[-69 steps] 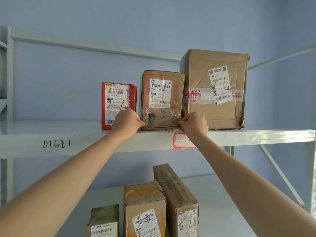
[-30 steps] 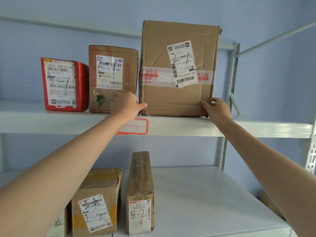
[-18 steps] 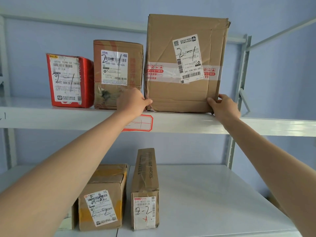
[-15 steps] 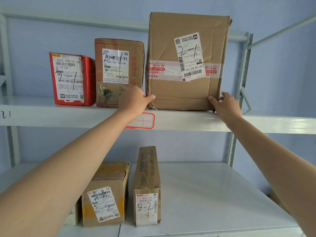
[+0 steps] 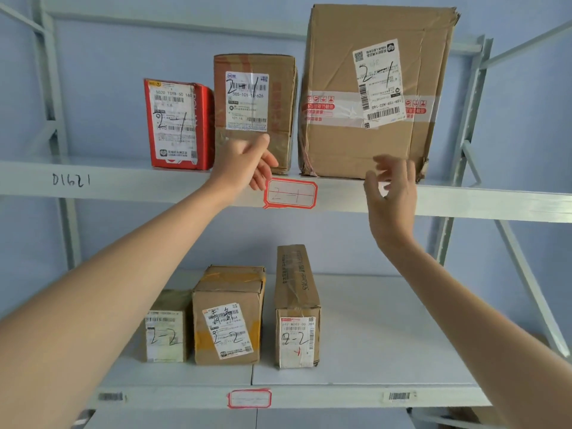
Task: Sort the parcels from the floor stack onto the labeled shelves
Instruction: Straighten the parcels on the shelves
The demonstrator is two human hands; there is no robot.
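On the upper shelf (image 5: 340, 193), large parcel (image 5: 371, 88) stands upright.

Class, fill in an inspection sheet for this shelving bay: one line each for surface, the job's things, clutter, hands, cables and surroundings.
Surface: upper shelf carries a red-bordered tag reading 2-1; lower shelf has a tag too faint to read.
Job's things: three parcels marked 2-1 stand upright on the upper shelf: red box, medium carton, large carton. Three parcels marked 2-2 stand on the lower shelf: small carton, taped carton, long carton.
Clutter: nothing seen.
Hands: left hand and right hand both open, holding nothing, in front of the upper shelf edge.
Cables: nothing seen.
Surroundings: blue wall, grey metal rack frame.
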